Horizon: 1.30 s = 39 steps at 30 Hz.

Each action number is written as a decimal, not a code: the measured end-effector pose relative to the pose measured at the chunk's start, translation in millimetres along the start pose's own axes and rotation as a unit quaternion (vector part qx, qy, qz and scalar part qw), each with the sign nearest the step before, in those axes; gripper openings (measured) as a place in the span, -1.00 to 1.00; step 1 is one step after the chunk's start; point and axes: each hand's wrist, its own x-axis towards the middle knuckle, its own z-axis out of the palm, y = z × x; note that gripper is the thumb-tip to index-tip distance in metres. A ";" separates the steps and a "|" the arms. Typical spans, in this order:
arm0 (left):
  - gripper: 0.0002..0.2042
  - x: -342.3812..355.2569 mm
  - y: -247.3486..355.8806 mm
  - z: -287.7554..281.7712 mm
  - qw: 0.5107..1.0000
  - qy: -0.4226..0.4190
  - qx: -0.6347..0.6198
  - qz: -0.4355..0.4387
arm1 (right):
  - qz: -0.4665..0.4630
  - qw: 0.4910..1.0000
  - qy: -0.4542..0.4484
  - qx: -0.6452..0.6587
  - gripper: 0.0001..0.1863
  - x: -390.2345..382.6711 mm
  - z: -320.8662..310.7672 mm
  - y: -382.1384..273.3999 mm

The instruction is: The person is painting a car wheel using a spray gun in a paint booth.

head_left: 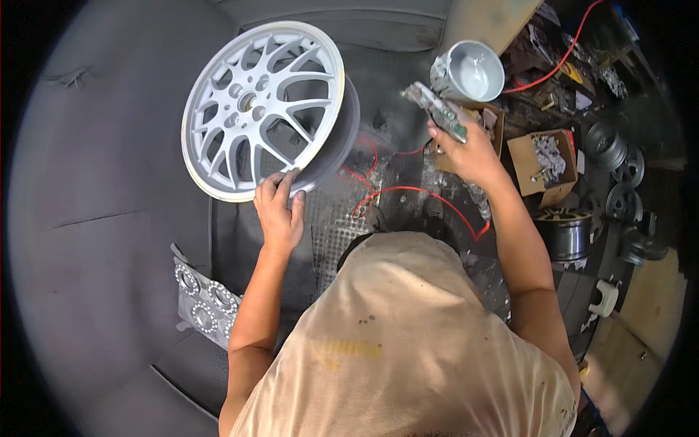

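Observation:
A silver-white multi-spoke wheel rim [275, 107] stands tilted at the upper left, its face toward me. My left hand [280, 218] grips its lower edge, fingers over the lip and thumb at the outer side. Out to the right, my right hand [472, 151] is closed around a paint-smeared spray gun [439, 113] whose front end points left toward the rim. Beyond the gun is an open round cup [477, 71], pale grey-white inside with drips outside; I cannot tell whether it is joined to the gun.
A red hose [429, 191] loops over the floor in front of me. Cardboard boxes [526, 162], one holding crumpled material, stand right, near a dark wheel [568, 237] and several other rims [625, 202]. At lower left lies a sheet with round ring parts [204, 315]. Dark sheeting [109, 175] covers the left side.

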 end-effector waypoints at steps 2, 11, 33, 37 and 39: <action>-0.66 -10.4 -8.9 -3.6 1.000 0.001 0.009 -0.013 | -0.005 1.000 0.011 -0.014 -0.45 -10.2 9.4 1.2; -0.71 -42.2 -79.0 -18.3 0.998 0.056 0.031 -0.021 | 0.068 0.959 -0.227 0.152 -0.55 -73.8 23.6 -27.3; -0.62 -4.9 19.0 20.9 0.996 0.060 0.061 -0.038 | -0.116 0.993 -0.003 -0.023 -0.50 -18.5 -37.1 -0.1; -0.60 -19.5 3.6 14.8 0.993 0.059 0.082 -0.054 | 0.060 0.976 -0.200 0.054 -0.52 -44.5 -26.2 -3.5; -0.60 -27.6 -10.6 8.0 0.995 0.057 0.078 -0.040 | 0.040 0.956 -0.265 0.121 -0.54 -58.8 -21.1 -4.9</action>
